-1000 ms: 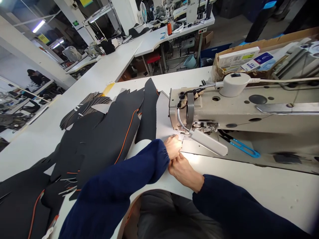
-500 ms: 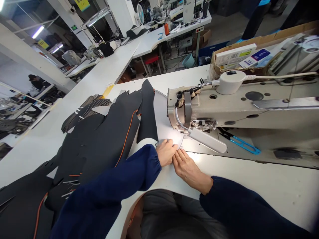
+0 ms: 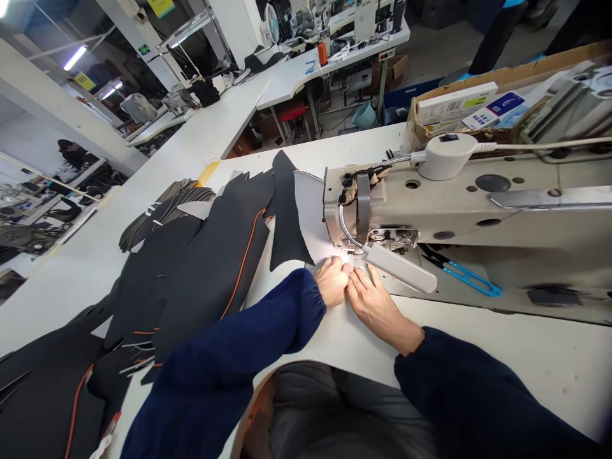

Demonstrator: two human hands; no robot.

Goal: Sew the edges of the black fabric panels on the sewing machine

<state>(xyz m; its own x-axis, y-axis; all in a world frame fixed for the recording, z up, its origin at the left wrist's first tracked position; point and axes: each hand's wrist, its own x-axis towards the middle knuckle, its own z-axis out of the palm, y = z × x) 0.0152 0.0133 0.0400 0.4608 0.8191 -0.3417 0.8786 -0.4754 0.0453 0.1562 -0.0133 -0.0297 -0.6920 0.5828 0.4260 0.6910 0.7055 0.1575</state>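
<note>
A light grey fabric piece (image 3: 310,207) with a black panel (image 3: 287,223) along its left side runs under the head of the sewing machine (image 3: 347,204). Close in front of the needle area, my left hand (image 3: 333,280) has its fingers curled and pressed together on the grey piece's near edge. Touching it on the right, my right hand (image 3: 375,306) pinches at the same edge, thumb and fingertips together, other fingers stretched forward. A lit lamp (image 3: 400,268) hangs just above and right of the fingertips.
Stacked dark panels with orange piping (image 3: 205,268) cover the table's left part. Blue-handled snips (image 3: 466,275) lie under the machine arm. Behind the machine stands a cardboard box (image 3: 415,121) with packages. A person (image 3: 71,153) is far off at the left.
Both hands have moved forward and slightly right, nearer the needle. The grey piece has shifted toward the machine with them, and the black panel's lower end has swung right.
</note>
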